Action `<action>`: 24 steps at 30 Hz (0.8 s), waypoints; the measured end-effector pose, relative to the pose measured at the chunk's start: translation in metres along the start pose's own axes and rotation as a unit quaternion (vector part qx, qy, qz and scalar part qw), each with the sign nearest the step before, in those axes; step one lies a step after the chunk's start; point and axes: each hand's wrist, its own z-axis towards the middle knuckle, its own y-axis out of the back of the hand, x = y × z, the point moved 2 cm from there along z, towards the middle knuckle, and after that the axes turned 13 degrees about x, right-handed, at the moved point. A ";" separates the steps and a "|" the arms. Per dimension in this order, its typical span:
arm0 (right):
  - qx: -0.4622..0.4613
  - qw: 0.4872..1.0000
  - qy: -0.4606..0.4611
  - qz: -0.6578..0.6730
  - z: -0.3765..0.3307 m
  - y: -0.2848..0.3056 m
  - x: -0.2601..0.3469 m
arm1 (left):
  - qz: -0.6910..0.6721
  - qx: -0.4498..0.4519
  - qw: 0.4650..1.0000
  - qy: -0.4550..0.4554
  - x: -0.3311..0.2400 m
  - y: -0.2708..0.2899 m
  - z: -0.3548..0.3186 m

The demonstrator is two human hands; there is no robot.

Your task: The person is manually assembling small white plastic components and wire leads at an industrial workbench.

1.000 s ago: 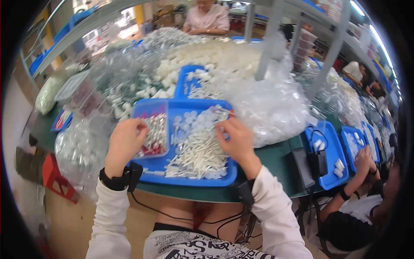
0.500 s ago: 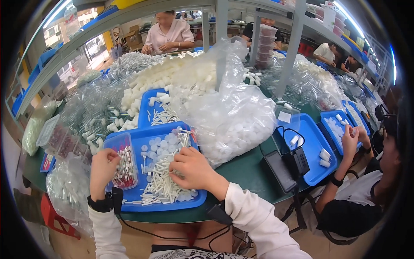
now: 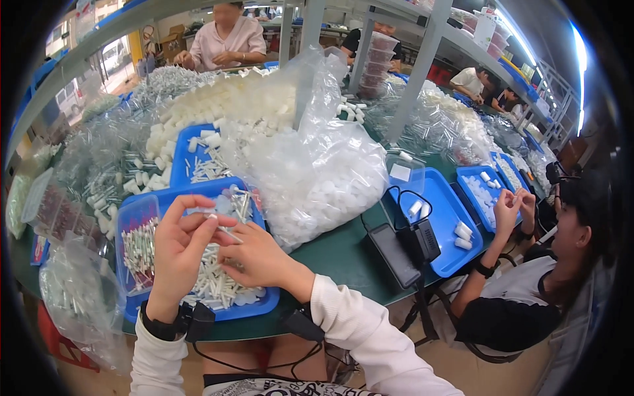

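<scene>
My left hand (image 3: 179,254) and my right hand (image 3: 261,259) meet above the blue tray (image 3: 267,305). The left fingers pinch a small white piece (image 3: 211,216), partly hidden by the fingertips. My right thumb and fingers grip a thin white stick (image 3: 229,233), its end close to the left fingertips; whether the two pieces touch, I cannot tell. Below the hands lies a heap of short white sticks (image 3: 214,284). Translucent white discs (image 3: 224,203) show behind my fingers. Left in the tray, a clear plastic box (image 3: 120,254) holds red and white slim pieces (image 3: 139,247).
A large clear bag of white discs (image 3: 317,204) slumps behind the tray. A second blue tray (image 3: 181,155) with white pieces stands farther back. To the right are a black device with a cable (image 3: 389,256), another blue tray (image 3: 452,264) and a co-worker (image 3: 528,290).
My left hand has moved right from the clear box, and my right hand has risen from the stick heap with a stick. Both hands are now together. The whole view has shifted.
</scene>
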 end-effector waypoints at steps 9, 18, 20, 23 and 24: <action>-0.108 0.991 -0.078 0.008 0.001 0.022 -0.007 | -0.221 -0.050 0.973 -0.027 0.057 0.022 0.023; -0.190 0.832 -0.083 0.515 0.001 0.021 -0.035 | -0.227 -0.083 0.970 0.010 0.074 0.029 0.020; -0.195 0.802 -0.085 0.558 -0.003 0.022 -0.038 | -0.220 -0.089 0.971 0.020 0.079 0.025 0.023; -0.196 0.803 -0.075 0.558 -0.009 0.026 -0.037 | -0.189 -0.095 0.977 0.007 0.077 0.022 0.025; -0.198 0.796 -0.067 0.568 -0.008 0.026 -0.036 | -0.180 -0.094 0.979 0.022 0.077 0.021 0.024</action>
